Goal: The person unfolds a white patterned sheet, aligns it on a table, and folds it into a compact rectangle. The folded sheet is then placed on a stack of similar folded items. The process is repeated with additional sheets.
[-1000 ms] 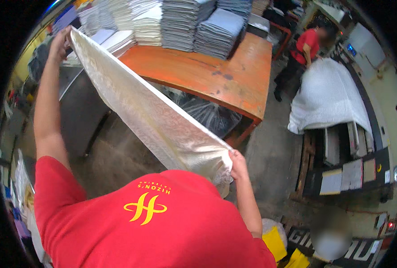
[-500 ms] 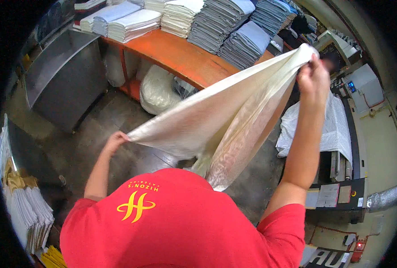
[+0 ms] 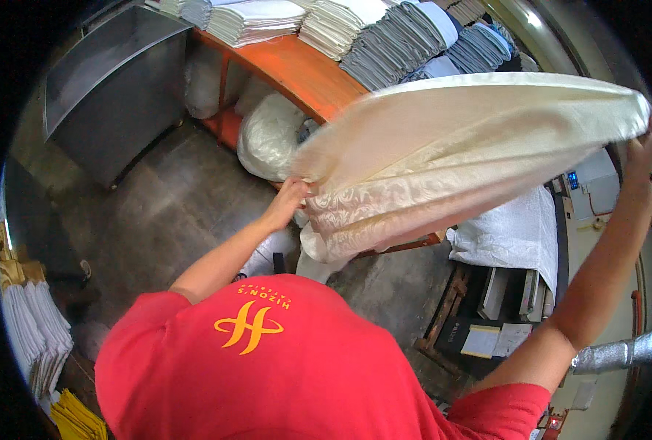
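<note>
A cream patterned cloth (image 3: 443, 158), looking like a tablecloth, stretches in the air between my two hands, billowing and partly blurred. My left hand (image 3: 290, 199) is closed on its near left edge, in front of my chest. Far out to the right, my right hand (image 3: 645, 150) grips the opposite end, its fingers partly hidden by the fabric. A swirling pattern shows on the lower folds. The cloth's lower left part hangs down close to my red shirt.
An orange table (image 3: 289, 62) carries stacks of folded white and grey cloths (image 3: 403, 40). Beneath it sits a stuffed plastic bag (image 3: 271, 136). A dark metal bin (image 3: 117, 95) stands at left, folded white cloths (image 3: 39, 330) at lower left. White sheeting (image 3: 513, 238) covers equipment at right.
My right hand has swung farther out to the right, and my left hand has moved right and slightly up. The cloth has gone from a hanging drape to a wide, billowing spread.
</note>
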